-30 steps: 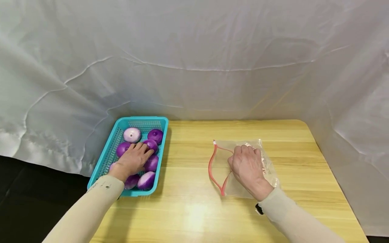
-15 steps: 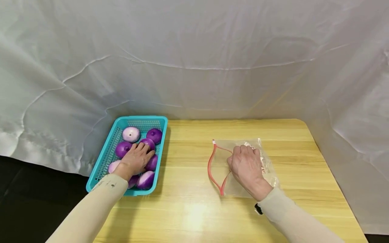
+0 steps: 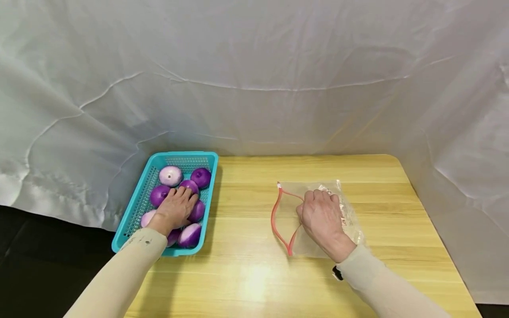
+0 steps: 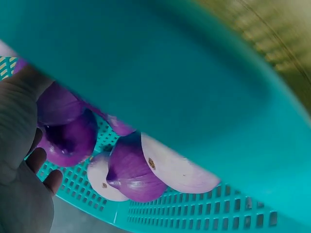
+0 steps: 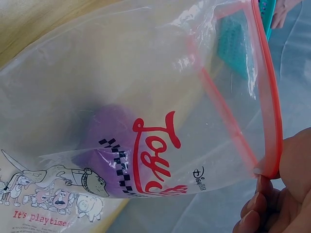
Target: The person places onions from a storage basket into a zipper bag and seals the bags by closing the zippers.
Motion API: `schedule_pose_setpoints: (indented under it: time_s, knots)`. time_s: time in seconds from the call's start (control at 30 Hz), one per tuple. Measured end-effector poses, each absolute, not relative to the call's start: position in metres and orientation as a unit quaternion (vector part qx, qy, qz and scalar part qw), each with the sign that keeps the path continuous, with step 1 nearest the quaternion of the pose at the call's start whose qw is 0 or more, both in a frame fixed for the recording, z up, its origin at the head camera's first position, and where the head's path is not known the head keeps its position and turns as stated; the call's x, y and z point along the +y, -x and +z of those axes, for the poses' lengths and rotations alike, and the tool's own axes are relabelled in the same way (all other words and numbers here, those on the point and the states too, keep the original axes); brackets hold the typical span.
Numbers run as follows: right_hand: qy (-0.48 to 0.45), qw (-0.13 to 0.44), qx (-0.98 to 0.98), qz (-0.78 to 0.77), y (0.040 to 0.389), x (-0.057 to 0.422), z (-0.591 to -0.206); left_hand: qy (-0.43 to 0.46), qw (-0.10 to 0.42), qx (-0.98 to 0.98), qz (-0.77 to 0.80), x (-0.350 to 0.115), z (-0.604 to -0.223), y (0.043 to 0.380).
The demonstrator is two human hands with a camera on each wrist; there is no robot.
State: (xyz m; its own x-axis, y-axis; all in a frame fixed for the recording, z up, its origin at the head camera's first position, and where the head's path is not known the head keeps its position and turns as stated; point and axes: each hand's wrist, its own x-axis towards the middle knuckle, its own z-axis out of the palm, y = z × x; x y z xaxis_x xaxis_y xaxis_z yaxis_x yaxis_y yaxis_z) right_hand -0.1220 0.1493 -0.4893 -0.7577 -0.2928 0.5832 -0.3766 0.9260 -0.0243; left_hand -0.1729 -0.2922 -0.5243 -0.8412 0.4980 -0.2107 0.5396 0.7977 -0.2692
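In the head view my left hand (image 3: 175, 212) reaches palm down into a blue-green basket (image 3: 131, 223). Its spread, loosely bent fingers rest among red onions, fingertips at the purple onion (image 3: 188, 187). The left wrist view shows the thumb and fingertips close beside purple onions (image 4: 73, 141), part of the view blocked by the basket rim. My right hand (image 3: 321, 221) pinches the red-edged mouth of a clear printed zip bag (image 3: 287, 207), thumb against fingers in the right wrist view. The mouth gapes toward the basket, and a purple shape like an onion (image 5: 109, 150) shows through the plastic.
The basket stands at the left of a light wooden table (image 3: 246, 247), with several onions in it, some pale, such as the white one (image 3: 170, 176). A grey-white cloth (image 3: 254, 88) hangs behind the table and along its sides.
The purple onion at my left fingertips has shifted slightly left in the basket, and the left hand has barely moved. My right hand and the bag stay in place.
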Motion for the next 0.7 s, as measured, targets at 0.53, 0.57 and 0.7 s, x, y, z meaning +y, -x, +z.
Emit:
schedule_pose_setpoints:
  time_s: [0.53, 0.57, 0.7]
  knots:
    - [-0.174, 0.271, -0.944, 0.069, 0.1218, 0.1524, -0.4925, -0.213, 0.005, 0.971, -0.106, -0.2954, -0.5208, 0.1753]
    - [-0.174, 0.272, -0.944, 0.068, 0.1218, 0.1525, -0.4927, -0.214, 0.003, 0.971, -0.11, -0.2961, -0.5206, 0.1752]
    - [-0.176, 0.275, -0.943, 0.069, 0.1221, 0.1527, -0.4926, -0.221, -0.008, 0.968, -0.123, -0.2997, -0.5192, 0.1745]
